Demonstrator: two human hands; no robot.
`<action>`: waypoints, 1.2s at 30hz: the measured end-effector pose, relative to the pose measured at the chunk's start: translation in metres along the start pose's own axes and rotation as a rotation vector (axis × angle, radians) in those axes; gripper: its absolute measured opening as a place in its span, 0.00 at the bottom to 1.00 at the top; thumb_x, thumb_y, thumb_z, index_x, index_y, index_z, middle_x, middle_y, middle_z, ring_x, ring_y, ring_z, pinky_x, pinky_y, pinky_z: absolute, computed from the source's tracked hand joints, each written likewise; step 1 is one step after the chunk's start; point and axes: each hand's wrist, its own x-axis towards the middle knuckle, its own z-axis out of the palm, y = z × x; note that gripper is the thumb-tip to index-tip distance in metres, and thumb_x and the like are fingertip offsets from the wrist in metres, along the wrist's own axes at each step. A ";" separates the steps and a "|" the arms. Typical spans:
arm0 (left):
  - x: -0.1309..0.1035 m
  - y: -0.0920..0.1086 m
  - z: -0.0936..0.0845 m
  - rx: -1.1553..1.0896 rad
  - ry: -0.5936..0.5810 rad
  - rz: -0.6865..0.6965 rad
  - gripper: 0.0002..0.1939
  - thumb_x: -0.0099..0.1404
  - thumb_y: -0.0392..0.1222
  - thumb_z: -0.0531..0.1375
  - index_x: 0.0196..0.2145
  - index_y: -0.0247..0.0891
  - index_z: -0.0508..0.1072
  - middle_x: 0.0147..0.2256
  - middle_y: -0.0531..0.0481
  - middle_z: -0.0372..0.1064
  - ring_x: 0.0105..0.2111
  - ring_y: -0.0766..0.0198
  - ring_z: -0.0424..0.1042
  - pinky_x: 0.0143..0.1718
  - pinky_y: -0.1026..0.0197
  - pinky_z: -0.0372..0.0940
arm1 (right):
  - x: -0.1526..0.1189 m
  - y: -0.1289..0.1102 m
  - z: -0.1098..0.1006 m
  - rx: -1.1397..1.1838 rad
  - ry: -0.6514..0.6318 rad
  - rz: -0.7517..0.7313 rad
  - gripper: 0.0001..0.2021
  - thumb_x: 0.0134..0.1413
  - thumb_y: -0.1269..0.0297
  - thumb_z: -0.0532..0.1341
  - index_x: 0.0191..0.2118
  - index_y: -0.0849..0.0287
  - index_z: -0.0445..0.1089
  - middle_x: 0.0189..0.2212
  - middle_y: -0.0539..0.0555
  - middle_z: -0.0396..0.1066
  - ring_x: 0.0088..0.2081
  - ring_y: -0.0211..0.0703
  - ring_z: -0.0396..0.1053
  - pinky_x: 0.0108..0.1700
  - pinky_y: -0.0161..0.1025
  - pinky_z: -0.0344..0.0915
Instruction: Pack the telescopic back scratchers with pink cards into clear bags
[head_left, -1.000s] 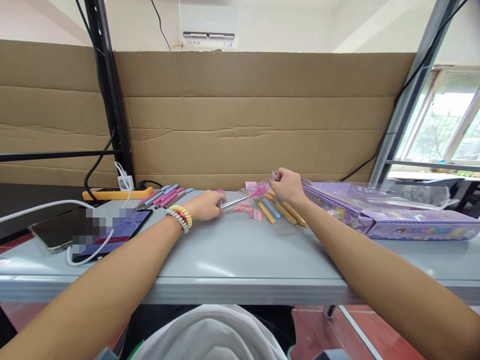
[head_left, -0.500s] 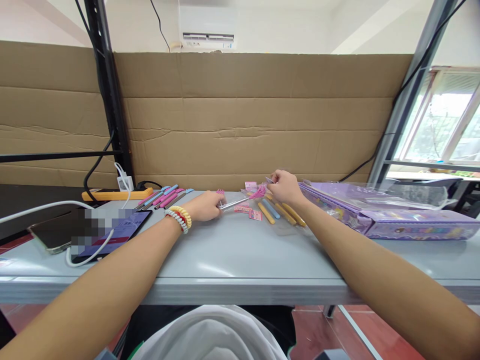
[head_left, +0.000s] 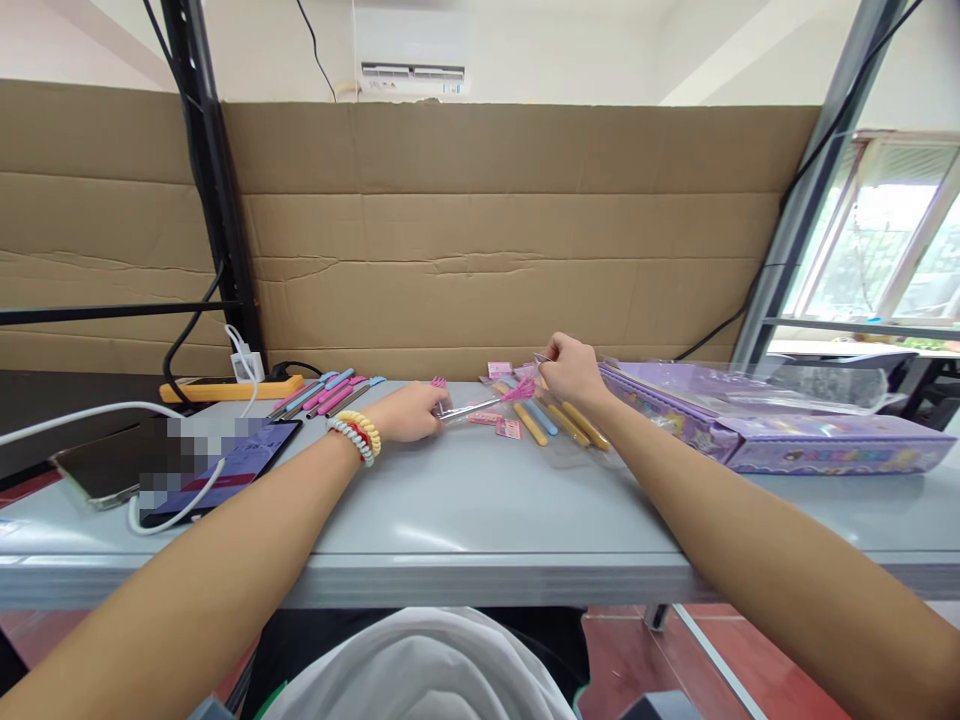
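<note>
Two bare arms reach forward over a grey tabletop (head_left: 465, 510) toward its far edge, in front of a cardboard wall. The left hand (head_left: 409, 410), with coiled bands at the wrist, rests on the tabletop, its grip closed around one end of a thin silver rod (head_left: 469, 408). The rod lies low across the surface and ends in a pink fan-shaped head (head_left: 520, 388) just beside the right hand (head_left: 571, 368). The right hand's grip is pinched narrow on something small and pale at its fingertips, possibly a scrap of clear wrapping; the view is too distant to tell.

Under and beside the right hand lie yellow and blue sticks (head_left: 559, 418) and small pink tags (head_left: 510, 428). Left of the left hand sits a cluster of pink and blue sticks (head_left: 326, 393). A long purple box (head_left: 780, 435) lies to the right. At the left edge lie a tablet (head_left: 240, 460) and a white cable (head_left: 97, 412).
</note>
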 end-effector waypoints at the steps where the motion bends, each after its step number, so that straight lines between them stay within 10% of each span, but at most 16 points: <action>1: -0.001 0.001 0.000 -0.003 -0.003 -0.004 0.10 0.52 0.38 0.55 0.34 0.40 0.70 0.33 0.50 0.71 0.33 0.62 0.68 0.29 0.64 0.59 | 0.000 0.000 0.000 0.003 -0.002 0.003 0.08 0.29 0.77 0.52 0.20 0.57 0.55 0.18 0.47 0.61 0.23 0.37 0.57 0.25 0.34 0.49; 36: 0.000 -0.002 0.001 0.063 -0.013 0.036 0.09 0.52 0.39 0.55 0.33 0.40 0.70 0.33 0.50 0.71 0.31 0.63 0.68 0.28 0.65 0.58 | 0.004 0.004 0.003 -0.042 0.096 -0.122 0.02 0.39 0.68 0.56 0.20 0.58 0.61 0.23 0.51 0.66 0.27 0.40 0.61 0.29 0.35 0.53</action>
